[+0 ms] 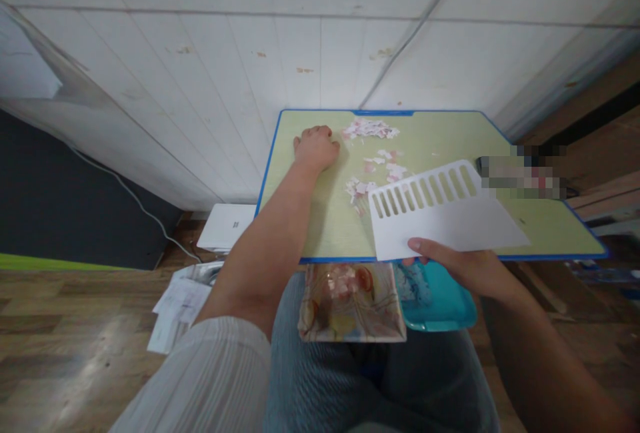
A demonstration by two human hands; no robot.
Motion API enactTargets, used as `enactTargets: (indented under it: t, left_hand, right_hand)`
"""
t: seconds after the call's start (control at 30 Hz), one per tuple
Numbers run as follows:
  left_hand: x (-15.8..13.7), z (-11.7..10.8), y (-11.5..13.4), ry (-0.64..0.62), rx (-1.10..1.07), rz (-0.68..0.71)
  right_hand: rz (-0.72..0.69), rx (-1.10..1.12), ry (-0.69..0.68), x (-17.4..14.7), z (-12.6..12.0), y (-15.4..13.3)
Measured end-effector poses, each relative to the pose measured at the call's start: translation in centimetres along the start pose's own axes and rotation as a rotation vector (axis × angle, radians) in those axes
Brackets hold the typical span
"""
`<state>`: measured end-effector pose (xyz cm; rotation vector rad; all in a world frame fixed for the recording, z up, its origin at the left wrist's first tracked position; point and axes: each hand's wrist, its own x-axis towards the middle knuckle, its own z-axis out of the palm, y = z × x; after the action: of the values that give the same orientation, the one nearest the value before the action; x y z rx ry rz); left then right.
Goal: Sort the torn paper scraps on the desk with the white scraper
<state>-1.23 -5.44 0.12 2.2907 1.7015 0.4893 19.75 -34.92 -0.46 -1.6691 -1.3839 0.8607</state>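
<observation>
My left hand [317, 146] rests on the left part of a green-topped table [330, 219] with its fingers curled in. Nothing shows in it, though its underside is hidden. Between thumb and fingers of my right hand [440, 254], a white slotted card [435, 223] is gripped by its near edge. A row of long rounded slots runs along the card's far side. Small white and pink paper scraps lie in a far pile [373, 128], a loose middle group [390, 166] and a near pile [357, 189], which sits beside the card's left edge.
Below the table's near edge, a patterned box [350, 329] and a turquoise tray [450, 309], both with bits inside, sit at my lap. A pixelated object [525, 176] lies at the right. A white panelled wall [300, 46] stands behind; papers [180, 303] lie lower left.
</observation>
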Motion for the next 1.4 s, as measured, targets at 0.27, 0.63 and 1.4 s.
enactTargets:
  t: [0.27, 0.63, 1.4]
  left_hand:
    - [-0.4, -0.3, 0.4, -0.019, 0.082, 0.026]
    - [-1.3, -0.6, 0.5, -0.041, 0.123, 0.049]
    - [-9.8, -2.0, -4.6, 0.049, 0.276, -0.001]
  right_hand:
    - [0.01, 0.062, 0.141, 0.8, 0.5, -0.9]
    - [0.038, -0.114, 0.074, 5.2, 2.7, -1.9]
    - [0.012, 0.121, 0.009, -0.1, 0.4, -0.3]
